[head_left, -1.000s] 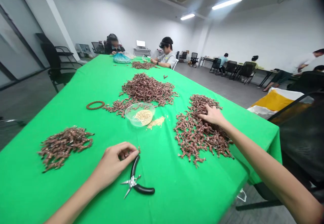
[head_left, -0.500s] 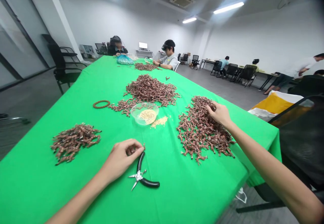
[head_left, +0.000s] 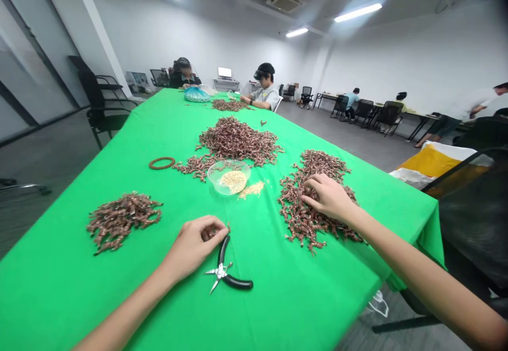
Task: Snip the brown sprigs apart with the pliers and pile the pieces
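My left hand [head_left: 198,242] rests above the green cloth with thumb and forefinger pinched together. A small brown figurine [head_left: 228,226], mostly hidden by the fingers, pokes out at the tips. Just below lie pliers [head_left: 221,272] with black handles, their pointed jaws spread apart. Over on the right, my right hand [head_left: 323,197] reaches onto a pile of small brown figurines [head_left: 304,229], its thumb and fingers apart and nothing visible between them. A smaller heap of similar figurines [head_left: 123,221] is to the left of my left hand.
A clear bowl [head_left: 214,181] holds small pale-yellow bits, with some spilled beside it. Behind it is a large figurine pile [head_left: 238,139]. A brown ring [head_left: 162,163] lies left of the bowl. Two people sit at the far end near a blue bag [head_left: 197,95].
My right hand has moved left and nearer across the right-hand pile, its fingers spreading. My left hand keeps its pinch. The view has shifted slightly.
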Demonstrator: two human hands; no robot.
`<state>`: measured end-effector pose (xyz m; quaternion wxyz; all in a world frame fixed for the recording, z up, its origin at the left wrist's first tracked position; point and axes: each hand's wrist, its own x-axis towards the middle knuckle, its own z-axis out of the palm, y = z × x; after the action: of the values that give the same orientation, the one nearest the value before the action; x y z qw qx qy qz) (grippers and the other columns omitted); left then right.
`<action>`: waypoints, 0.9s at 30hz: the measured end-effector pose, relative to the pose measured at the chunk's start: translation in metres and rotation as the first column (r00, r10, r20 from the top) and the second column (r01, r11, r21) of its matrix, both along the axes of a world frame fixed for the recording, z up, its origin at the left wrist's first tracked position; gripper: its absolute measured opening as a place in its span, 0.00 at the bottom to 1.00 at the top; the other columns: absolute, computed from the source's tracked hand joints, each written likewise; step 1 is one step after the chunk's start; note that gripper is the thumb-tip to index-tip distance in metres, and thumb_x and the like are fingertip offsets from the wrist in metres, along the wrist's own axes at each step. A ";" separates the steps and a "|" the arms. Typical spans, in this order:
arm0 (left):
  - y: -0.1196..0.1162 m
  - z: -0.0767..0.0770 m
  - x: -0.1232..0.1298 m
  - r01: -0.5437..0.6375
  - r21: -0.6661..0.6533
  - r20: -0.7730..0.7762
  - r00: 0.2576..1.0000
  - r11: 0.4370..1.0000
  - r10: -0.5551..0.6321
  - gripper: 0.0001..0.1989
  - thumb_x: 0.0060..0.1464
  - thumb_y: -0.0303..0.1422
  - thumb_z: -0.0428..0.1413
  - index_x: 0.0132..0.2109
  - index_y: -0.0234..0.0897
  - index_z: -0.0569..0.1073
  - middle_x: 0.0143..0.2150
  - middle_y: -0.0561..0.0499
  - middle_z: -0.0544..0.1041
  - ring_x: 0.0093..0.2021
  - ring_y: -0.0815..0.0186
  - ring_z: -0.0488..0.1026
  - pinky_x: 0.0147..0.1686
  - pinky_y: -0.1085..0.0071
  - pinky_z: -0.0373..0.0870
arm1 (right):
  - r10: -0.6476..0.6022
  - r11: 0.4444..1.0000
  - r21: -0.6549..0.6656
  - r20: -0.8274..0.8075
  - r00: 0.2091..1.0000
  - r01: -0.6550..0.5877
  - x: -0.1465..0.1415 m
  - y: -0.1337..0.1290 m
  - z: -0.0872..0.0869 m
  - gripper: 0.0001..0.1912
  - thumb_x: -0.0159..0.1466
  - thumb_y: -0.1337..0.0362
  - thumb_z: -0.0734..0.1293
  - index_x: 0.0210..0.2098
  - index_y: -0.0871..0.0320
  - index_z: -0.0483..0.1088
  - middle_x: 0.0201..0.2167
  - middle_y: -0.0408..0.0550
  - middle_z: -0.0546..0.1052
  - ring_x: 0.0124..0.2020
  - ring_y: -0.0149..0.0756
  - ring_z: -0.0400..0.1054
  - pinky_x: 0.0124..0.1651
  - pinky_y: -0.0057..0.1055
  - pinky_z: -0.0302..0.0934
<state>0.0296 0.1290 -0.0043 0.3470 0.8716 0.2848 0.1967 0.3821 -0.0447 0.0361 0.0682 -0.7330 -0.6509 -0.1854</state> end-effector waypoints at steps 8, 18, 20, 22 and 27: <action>0.000 -0.001 0.001 0.002 0.013 0.019 1.000 1.000 -0.002 0.14 0.58 0.43 0.55 0.36 0.38 0.78 0.29 0.52 0.78 0.28 0.65 0.70 0.29 0.71 0.63 | 0.045 0.998 -0.045 -0.034 0.998 -0.047 -0.024 -0.004 0.013 0.17 0.68 0.56 0.65 0.53 0.58 0.68 0.53 0.52 0.72 0.49 0.41 0.70 0.51 0.45 0.67; -0.003 -0.001 0.000 0.008 0.028 0.055 0.998 1.000 -0.010 0.12 0.58 0.40 0.55 0.35 0.37 0.78 0.28 0.51 0.78 0.28 0.65 0.70 0.29 0.72 0.63 | -0.204 0.978 0.029 -0.095 0.974 0.208 -0.014 0.010 -0.012 0.18 0.68 0.57 0.65 0.55 0.58 0.67 0.53 0.52 0.71 0.49 0.41 0.70 0.50 0.44 0.68; -0.003 -0.001 0.000 0.009 0.032 0.057 0.998 0.999 -0.011 0.12 0.58 0.40 0.55 0.35 0.37 0.78 0.28 0.51 0.78 0.28 0.65 0.70 0.29 0.72 0.63 | -0.195 0.980 0.015 -0.100 0.976 0.198 -0.020 0.010 -0.019 0.18 0.68 0.57 0.65 0.55 0.58 0.67 0.54 0.53 0.71 0.50 0.42 0.69 0.51 0.46 0.67; -0.003 -0.001 0.000 0.010 0.038 0.058 0.998 0.999 -0.012 0.12 0.58 0.40 0.55 0.35 0.37 0.78 0.28 0.51 0.78 0.28 0.65 0.70 0.29 0.72 0.63 | -0.170 0.985 0.010 -0.108 0.979 0.172 -0.030 0.009 -0.022 0.19 0.68 0.57 0.65 0.55 0.58 0.67 0.55 0.53 0.70 0.52 0.43 0.69 0.52 0.47 0.66; -0.004 -0.003 -0.001 0.009 0.058 0.055 0.998 0.998 -0.012 0.13 0.59 0.40 0.54 0.35 0.37 0.78 0.28 0.51 0.78 0.28 0.65 0.70 0.29 0.72 0.63 | -0.090 0.996 0.006 -0.157 0.983 0.092 -0.052 0.007 -0.018 0.18 0.68 0.56 0.65 0.54 0.58 0.68 0.54 0.52 0.71 0.50 0.41 0.70 0.51 0.45 0.67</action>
<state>0.0282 0.1255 -0.0070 0.3303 0.8771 0.2647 0.2269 0.3298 -0.0378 0.0185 0.1155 -0.7740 -0.6080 -0.1343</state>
